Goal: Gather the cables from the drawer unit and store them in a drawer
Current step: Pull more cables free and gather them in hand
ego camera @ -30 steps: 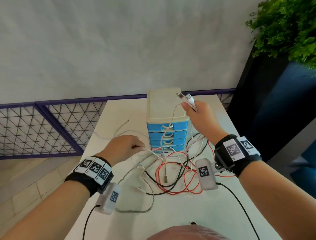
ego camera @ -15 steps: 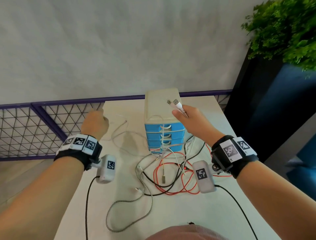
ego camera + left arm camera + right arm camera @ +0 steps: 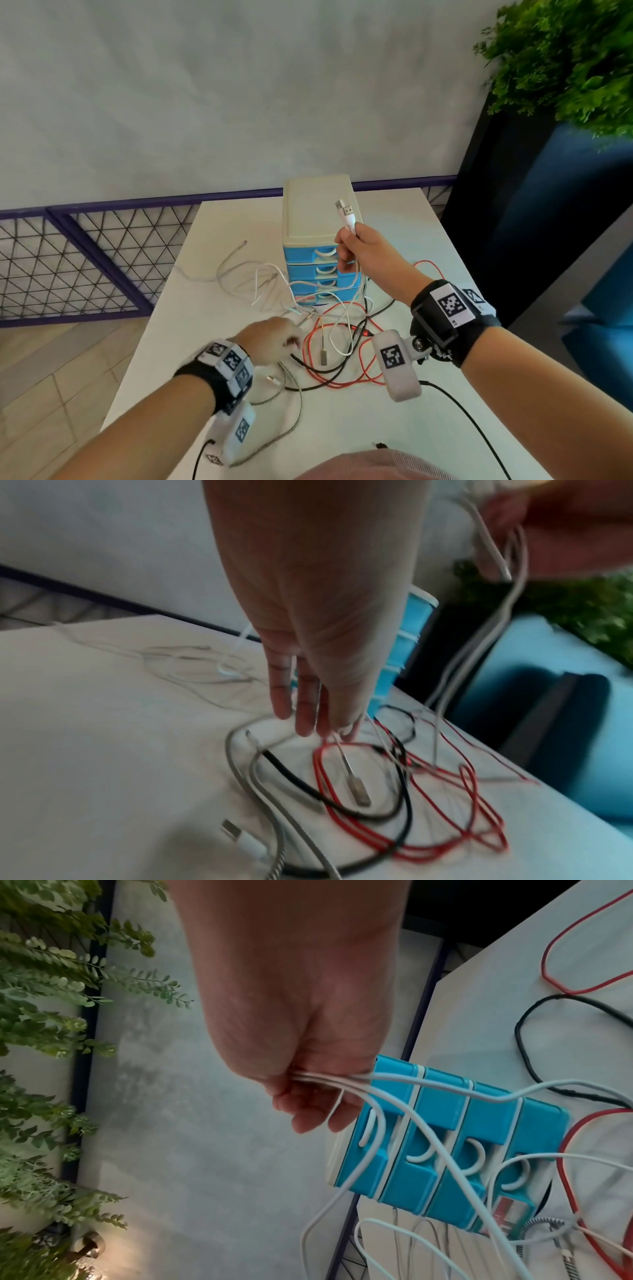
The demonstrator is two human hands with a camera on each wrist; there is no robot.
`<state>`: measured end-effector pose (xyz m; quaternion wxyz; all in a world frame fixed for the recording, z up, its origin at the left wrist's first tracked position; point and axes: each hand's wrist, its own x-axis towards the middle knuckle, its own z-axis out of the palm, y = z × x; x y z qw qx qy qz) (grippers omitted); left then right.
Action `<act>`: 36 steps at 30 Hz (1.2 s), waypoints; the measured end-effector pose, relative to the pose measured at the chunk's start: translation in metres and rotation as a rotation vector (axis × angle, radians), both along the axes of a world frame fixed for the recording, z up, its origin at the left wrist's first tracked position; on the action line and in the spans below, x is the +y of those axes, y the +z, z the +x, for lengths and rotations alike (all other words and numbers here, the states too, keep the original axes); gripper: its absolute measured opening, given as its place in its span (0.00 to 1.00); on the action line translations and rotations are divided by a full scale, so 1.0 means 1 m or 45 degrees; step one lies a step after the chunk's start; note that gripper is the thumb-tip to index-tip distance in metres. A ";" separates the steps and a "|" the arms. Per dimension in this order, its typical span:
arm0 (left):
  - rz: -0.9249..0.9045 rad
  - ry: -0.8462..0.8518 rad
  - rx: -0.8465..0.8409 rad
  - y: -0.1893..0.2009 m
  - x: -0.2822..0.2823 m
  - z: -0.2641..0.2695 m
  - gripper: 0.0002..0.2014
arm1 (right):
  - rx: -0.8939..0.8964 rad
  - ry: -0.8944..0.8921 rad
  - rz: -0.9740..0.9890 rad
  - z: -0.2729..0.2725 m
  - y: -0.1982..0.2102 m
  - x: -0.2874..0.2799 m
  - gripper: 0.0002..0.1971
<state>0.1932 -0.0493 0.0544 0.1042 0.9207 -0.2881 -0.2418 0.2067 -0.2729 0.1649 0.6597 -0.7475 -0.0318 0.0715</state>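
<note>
A small drawer unit (image 3: pixel 317 219) with a cream top and several blue drawers, all closed, stands at the back of the white table (image 3: pixel 346 431). My right hand (image 3: pixel 356 251) is raised in front of it and grips a bundle of white cables (image 3: pixel 387 1093); their USB plugs (image 3: pixel 344 209) stick up above the fist. My left hand (image 3: pixel 277 342) is low over the tangle in front of the unit, fingers (image 3: pixel 304 723) straight and pointing down at a thin cable with a metal plug (image 3: pixel 359 795). Red cable (image 3: pixel 342 375), black cable (image 3: pixel 329 370) and braided cable (image 3: pixel 298 407) lie there.
Thin white cables (image 3: pixel 246 274) sprawl left of the unit. A purple mesh fence (image 3: pixel 85 260) runs behind and left of the table. A dark planter (image 3: pixel 507 212) with a green plant (image 3: pixel 568 61) stands at the right. The table's left edge drops to a wooden floor.
My left hand has swung from the far left of the table back down to the cable tangle. My right hand has stayed raised with the white cables, drifting slightly lower.
</note>
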 end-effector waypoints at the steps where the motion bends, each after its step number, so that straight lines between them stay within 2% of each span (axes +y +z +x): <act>1: 0.027 -0.081 -0.026 -0.005 -0.011 -0.004 0.10 | 0.013 -0.002 0.013 -0.002 0.001 0.000 0.11; 4: 0.120 -0.229 -0.108 -0.018 -0.037 -0.007 0.16 | 0.023 0.007 -0.029 -0.007 0.004 0.001 0.11; 7: 0.187 -0.283 -0.217 -0.035 -0.053 -0.002 0.10 | 0.015 0.012 -0.061 -0.011 0.006 0.000 0.11; 9: 0.174 -0.213 -0.189 -0.046 -0.056 0.001 0.06 | 0.005 0.016 -0.088 -0.011 0.008 -0.001 0.11; 12: 0.345 -0.426 -0.413 -0.065 -0.053 0.006 0.06 | -0.005 0.002 -0.108 -0.012 0.008 -0.004 0.12; 14: 0.299 -0.325 -0.434 -0.072 -0.047 -0.001 0.04 | 0.000 -0.010 -0.101 -0.012 0.008 -0.007 0.12; 15: 0.191 -0.244 -0.238 -0.073 -0.045 -0.004 0.09 | 0.000 -0.017 -0.094 -0.012 0.007 -0.008 0.13; 16: 0.241 -0.300 -0.245 -0.076 -0.044 -0.006 0.16 | 0.001 -0.024 -0.088 -0.011 0.007 -0.009 0.13; 18: 0.254 -0.366 -0.406 -0.080 -0.040 -0.009 0.20 | -0.002 -0.044 -0.079 -0.008 0.004 -0.009 0.12; 19: 0.200 -0.411 -0.498 -0.075 -0.039 -0.010 0.19 | -0.001 -0.061 -0.078 -0.005 0.003 -0.009 0.12; 21: 0.092 -0.378 -0.422 -0.053 -0.039 -0.015 0.15 | -0.005 -0.116 -0.093 0.000 -0.001 -0.009 0.12; 22: -0.069 -0.301 -0.381 -0.044 -0.037 -0.016 0.10 | -0.021 -0.154 -0.112 0.003 -0.002 -0.009 0.12; 23: -0.220 -0.212 -0.365 -0.035 -0.036 -0.018 0.06 | -0.047 -0.197 -0.136 0.005 -0.003 -0.011 0.12; 26: -0.754 0.263 -0.215 0.003 -0.033 -0.027 0.02 | -0.159 -0.331 -0.175 0.012 -0.001 -0.015 0.12; 29: -1.148 0.507 -0.260 0.059 -0.032 -0.025 0.10 | -0.244 -0.399 -0.139 0.019 0.005 -0.014 0.12; 33: -1.508 0.580 -0.306 0.135 -0.037 -0.004 0.11 | -0.255 -0.249 0.045 0.021 0.014 0.001 0.13; 36: -1.554 0.598 -0.285 0.161 -0.043 0.010 0.07 | -0.205 -0.033 0.202 0.011 0.020 0.019 0.14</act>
